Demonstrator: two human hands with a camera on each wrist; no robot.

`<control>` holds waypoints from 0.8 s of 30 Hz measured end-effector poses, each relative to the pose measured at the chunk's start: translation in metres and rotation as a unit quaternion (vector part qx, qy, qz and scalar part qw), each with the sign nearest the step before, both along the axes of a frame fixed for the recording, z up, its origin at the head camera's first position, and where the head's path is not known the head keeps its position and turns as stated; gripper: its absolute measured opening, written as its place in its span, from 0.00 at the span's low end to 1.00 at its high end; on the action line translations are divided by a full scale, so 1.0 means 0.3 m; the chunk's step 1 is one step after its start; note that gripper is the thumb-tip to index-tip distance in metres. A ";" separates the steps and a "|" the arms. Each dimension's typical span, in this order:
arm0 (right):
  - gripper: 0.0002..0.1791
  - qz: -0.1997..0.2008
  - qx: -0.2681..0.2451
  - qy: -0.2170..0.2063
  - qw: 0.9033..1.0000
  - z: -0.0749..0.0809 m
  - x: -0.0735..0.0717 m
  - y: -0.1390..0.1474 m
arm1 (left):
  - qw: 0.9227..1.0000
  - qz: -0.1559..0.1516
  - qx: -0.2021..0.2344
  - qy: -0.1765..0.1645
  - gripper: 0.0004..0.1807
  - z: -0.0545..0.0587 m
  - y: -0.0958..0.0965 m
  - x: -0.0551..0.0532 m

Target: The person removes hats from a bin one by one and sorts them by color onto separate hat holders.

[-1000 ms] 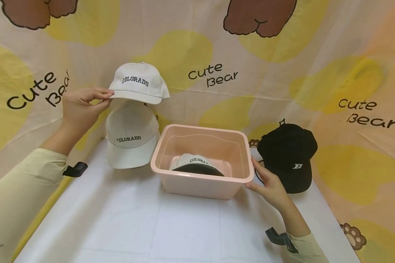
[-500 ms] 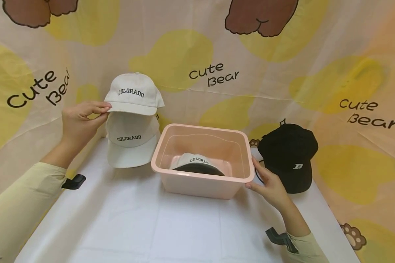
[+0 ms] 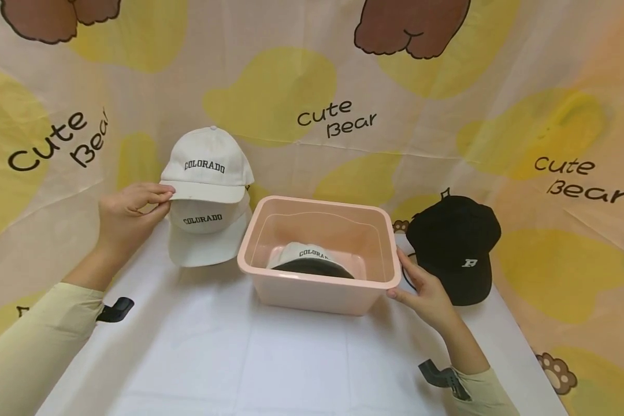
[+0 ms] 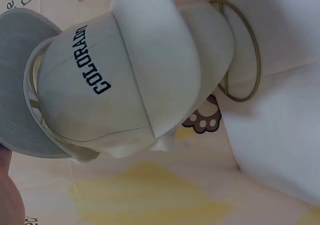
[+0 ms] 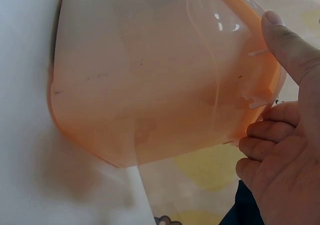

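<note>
My left hand (image 3: pixel 127 222) pinches the left end of the brim of a white COLORADO baseball cap (image 3: pixel 208 159). That cap sits right over a second white COLORADO cap (image 3: pixel 208 234), overlapping its crown in the head view. From the left wrist, the grey underside of the held cap's brim (image 4: pixel 25 85) shows at the left, beside the lower cap's crown (image 4: pixel 85 80). My right hand (image 3: pixel 429 297) grips the right rim of a pink plastic basin (image 3: pixel 312 294), thumb (image 5: pixel 287 42) over the edge and fingers curled below. Inside the basin lies another white cap (image 3: pixel 309 254), its dark brim underside facing me.
A black cap (image 3: pixel 455 248) with a white letter stands right of the basin. Under the lower white cap is a wire stand (image 4: pixel 257 60). The white table (image 3: pixel 291 364) meets a printed cloth backdrop (image 3: pixel 437 127) behind and at both sides.
My left hand has lowered the white cap from above the second white cap down onto its crown, shifting slightly left. My right hand and the basin have stayed in place.
</note>
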State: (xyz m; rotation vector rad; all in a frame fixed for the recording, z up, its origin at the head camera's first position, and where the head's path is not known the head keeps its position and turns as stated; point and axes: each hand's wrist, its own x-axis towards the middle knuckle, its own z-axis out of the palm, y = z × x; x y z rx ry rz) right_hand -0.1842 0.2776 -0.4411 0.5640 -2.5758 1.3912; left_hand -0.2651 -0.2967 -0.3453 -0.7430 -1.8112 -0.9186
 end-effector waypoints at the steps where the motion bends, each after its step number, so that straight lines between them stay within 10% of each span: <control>1: 0.53 0.001 -0.002 0.000 1.000 0.001 0.000 0.000 | 1.000 0.002 -0.002 0.003 0.12 -0.005 0.002 0.006; 12: 0.53 0.004 -0.008 0.001 1.000 0.000 -0.003 0.000 | 1.000 0.019 -0.012 0.015 0.12 -0.069 0.024 0.094; 24: 0.53 0.005 -0.006 0.000 1.000 -0.003 -0.007 0.003 | 1.000 0.006 -0.029 0.011 0.13 -0.211 -0.005 0.109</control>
